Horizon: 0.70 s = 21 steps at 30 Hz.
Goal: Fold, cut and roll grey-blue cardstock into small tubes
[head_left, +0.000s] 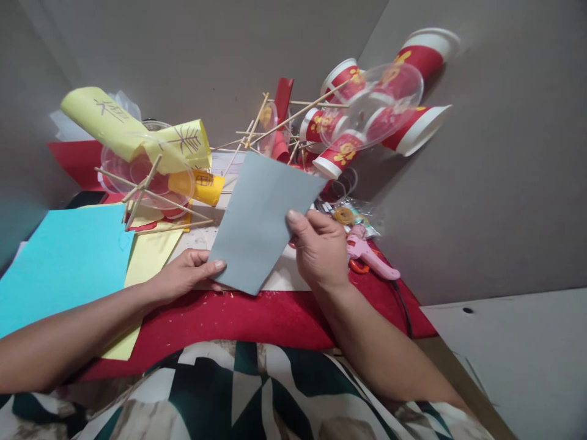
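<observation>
A grey-blue sheet of paper (pixel 261 220) is held up between both hands above the work surface. My left hand (pixel 186 274) pinches its lower left corner with the thumb on top. My right hand (pixel 317 245) grips its right edge, thumb pressed on the sheet. The sheet hides part of the white board under it.
Turquoise paper (pixel 64 260) and yellow paper (pixel 149 260) lie at the left on red cloth (pixel 238 318). Behind stand a stick frame with yellow rolls (pixel 137 143) and a cluster of red-and-white paper cups (pixel 380 104). A pink glue gun (pixel 369 255) lies at the right by the grey wall.
</observation>
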Tool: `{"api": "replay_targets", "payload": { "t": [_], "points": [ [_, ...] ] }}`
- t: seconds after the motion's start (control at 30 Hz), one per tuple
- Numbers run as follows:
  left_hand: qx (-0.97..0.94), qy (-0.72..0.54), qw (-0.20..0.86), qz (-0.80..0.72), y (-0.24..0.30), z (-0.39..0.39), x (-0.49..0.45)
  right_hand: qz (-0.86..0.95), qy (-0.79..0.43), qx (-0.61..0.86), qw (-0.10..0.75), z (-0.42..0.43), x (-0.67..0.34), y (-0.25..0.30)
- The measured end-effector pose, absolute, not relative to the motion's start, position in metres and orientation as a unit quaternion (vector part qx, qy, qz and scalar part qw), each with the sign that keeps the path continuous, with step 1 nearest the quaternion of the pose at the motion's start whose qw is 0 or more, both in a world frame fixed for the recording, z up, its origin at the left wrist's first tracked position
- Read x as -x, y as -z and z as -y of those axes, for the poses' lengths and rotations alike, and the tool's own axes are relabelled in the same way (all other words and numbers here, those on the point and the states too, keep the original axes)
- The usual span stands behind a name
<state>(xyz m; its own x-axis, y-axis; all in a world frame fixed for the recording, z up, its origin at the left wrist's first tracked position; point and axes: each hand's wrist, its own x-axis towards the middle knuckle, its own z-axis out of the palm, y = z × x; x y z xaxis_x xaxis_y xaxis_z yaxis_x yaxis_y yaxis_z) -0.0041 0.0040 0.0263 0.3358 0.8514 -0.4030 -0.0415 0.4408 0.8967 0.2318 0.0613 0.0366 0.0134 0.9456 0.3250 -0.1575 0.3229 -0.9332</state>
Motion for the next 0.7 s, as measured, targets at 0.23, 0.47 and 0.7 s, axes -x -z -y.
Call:
{"api": "replay_targets", "payload": {
  "t": [0.23, 0.47, 0.7],
  "points": [
    [-0.403, -0.355, 0.692, -0.483, -0.034, -0.004, 0.002, 0.538, -0.197, 0.374, 0.729, -0.067, -0.255, -0.053],
    [-0.476, -0.402, 0.647, -0.441, -0.062, 0.011, 0.001, 0.712, -0.005, 0.319, 0.625, -0.060, -0.260, -0.047],
    [-0.386, -0.316, 0.798, -0.337, -0.068, 0.019, -0.012, 0.843, -0.012, 0.214, 0.494, -0.051, -0.238, -0.034]
  ]
}}
